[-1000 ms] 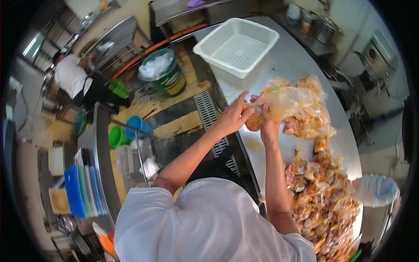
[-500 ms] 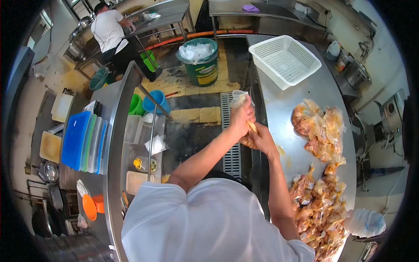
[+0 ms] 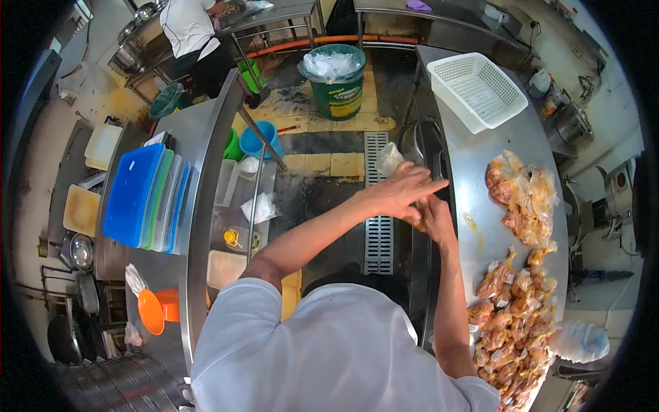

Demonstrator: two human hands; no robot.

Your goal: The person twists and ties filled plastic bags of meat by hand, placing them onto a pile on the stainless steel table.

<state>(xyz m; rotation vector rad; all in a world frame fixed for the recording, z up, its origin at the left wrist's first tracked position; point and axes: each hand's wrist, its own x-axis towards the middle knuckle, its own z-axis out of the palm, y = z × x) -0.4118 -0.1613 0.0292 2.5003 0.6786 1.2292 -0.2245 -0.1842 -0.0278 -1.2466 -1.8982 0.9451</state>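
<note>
Gripping plastic bag point(image 3: 389, 158) in left hand point(image 3: 401, 191), fingers probably around its neck

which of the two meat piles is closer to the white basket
The smaller pile, between the basket and the larger pile, which lies farther off, beside the right forearm.

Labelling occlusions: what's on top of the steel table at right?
A white basket, clear bags of meat and a nearer heap of meat pieces. Anything beneath the heap's top layer is covered.
</note>
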